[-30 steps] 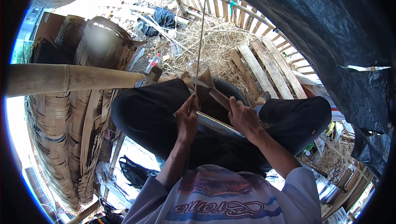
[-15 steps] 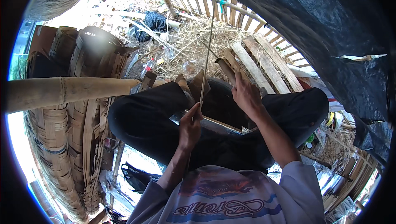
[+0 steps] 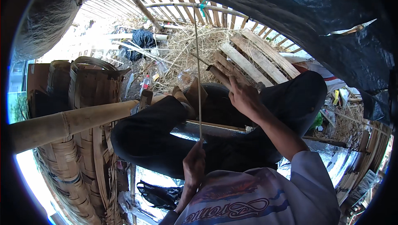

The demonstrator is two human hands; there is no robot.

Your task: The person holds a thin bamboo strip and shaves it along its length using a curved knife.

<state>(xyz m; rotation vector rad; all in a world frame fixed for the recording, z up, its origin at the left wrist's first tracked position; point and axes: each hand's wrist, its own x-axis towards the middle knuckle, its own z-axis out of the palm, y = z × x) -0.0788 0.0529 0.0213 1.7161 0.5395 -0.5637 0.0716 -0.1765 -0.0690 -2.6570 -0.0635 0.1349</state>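
My left hand (image 3: 194, 162), low in front of my shirt, is closed on the lower end of a long thin bamboo strip (image 3: 199, 100). The strip stands almost straight up in the picture, its far end near the slatted fence. My right hand (image 3: 245, 99) is wrapped round the thick wooden handle of a knife (image 3: 219, 76), above my right leg. Its narrow dark blade points up and left and crosses the strip in the picture; whether the two touch I cannot tell. Between my bent legs, a dark round opening lies beneath the strip.
A thick bamboo pole (image 3: 66, 125) runs in from the left, by rolled woven bamboo mats (image 3: 91, 84). Wooden planks (image 3: 261, 57), straw (image 3: 178, 46) and a black plastic bag (image 3: 143, 38) lie ahead. Dark sheeting (image 3: 290, 9) hangs overhead and right.
My left hand has drawn back toward my body, and the strip has come with it. My right hand keeps its grip on the knife. The whole view has tilted slightly.
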